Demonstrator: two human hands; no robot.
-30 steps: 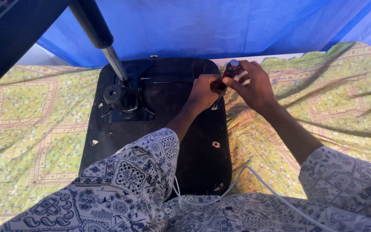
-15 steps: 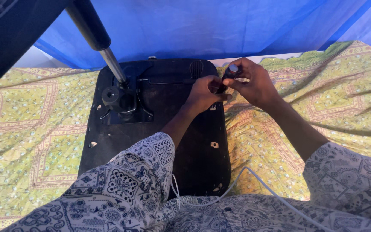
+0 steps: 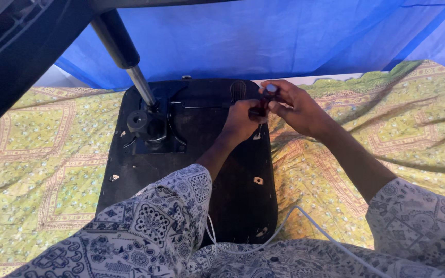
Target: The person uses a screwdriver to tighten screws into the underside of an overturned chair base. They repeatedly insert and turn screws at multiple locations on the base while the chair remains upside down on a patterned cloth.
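Observation:
An upturned black chair seat [image 3: 191, 154] lies on a yellow-green patterned cloth [image 3: 42, 170]. Its metal mechanism plate [image 3: 153, 128] carries a gas-lift column [image 3: 124, 51] slanting up to a black chair base [image 3: 16, 46] at the top left. My left hand [image 3: 243, 121] and my right hand [image 3: 294, 108] meet over the seat's far right edge. Both grip a small screwdriver [image 3: 263, 100] with a dark red handle and a pale cap. Its tip is hidden behind my fingers.
A blue sheet [image 3: 263, 36] hangs behind the seat. A white cord [image 3: 305, 221] runs across my lap at the bottom. Small screw brackets [image 3: 257, 180] dot the seat's edges. My patterned sleeves [image 3: 145, 231] fill the lower frame.
Both hands stay together on the screwdriver at the seat's far right edge, shifting only slightly. The view has moved a little.

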